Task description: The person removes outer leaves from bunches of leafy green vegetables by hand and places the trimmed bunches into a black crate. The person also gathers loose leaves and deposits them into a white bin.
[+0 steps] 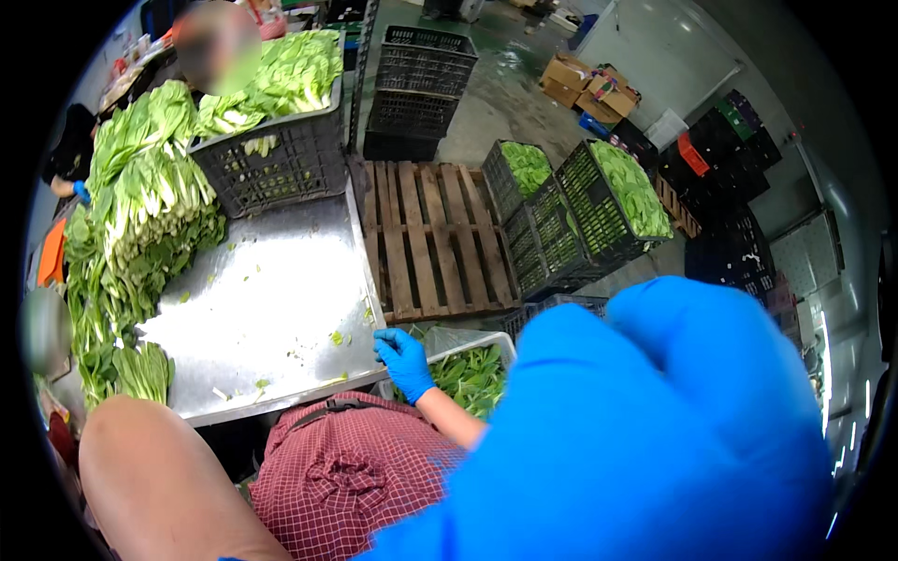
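Note:
My left hand (645, 435), in a blue glove, is very close to the camera and fills the lower right, blurred. Its fingertips and anything it holds are hidden. My right hand (403, 361), also blue-gloved, is at the near right corner of a metal table (273, 294). Its fingers are loosely bent, with nothing seen in them. Beside and below that wrist is a light-coloured crate (506, 341) of loose green leaves (466, 382), with clear plastic film (452, 340) at its far side. A small bunch of leafy greens (144, 372) lies at the table's left.
Leafy greens (151, 168) are piled high along the table's left side. A black crate (280, 165) full of greens stands at its far end. Rightward are a wooden pallet (438, 238), crates of greens (610, 203) and stacked black crates (421, 84). Other people are at the left.

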